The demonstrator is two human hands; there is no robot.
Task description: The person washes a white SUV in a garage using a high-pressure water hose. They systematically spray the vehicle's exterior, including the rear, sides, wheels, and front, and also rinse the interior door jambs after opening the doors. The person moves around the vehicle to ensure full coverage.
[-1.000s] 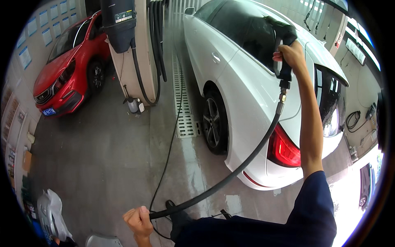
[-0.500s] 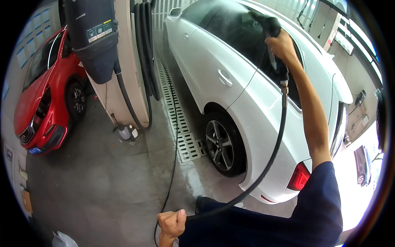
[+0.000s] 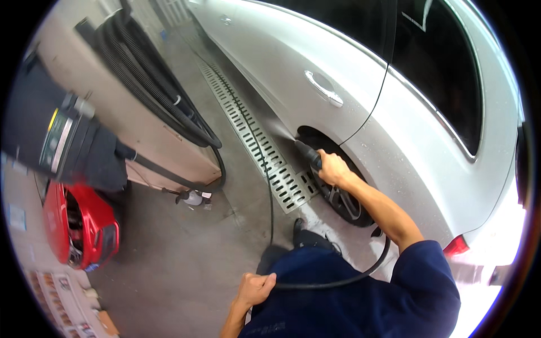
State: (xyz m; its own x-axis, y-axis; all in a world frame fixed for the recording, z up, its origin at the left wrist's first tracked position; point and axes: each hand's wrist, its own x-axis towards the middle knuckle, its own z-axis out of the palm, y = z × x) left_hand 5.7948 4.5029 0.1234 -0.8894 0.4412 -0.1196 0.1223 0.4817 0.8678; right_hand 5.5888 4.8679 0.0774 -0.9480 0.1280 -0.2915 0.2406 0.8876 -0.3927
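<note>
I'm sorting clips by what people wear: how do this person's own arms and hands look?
The left hand and right hand wear no gloves, and no watch shows. The right arm has a short, plain navy sleeve, its forearm bare. The left sleeve can't be made out.

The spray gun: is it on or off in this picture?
On: a pale mist spreads from the tip of the spray gun, near the rear wheel.
</note>
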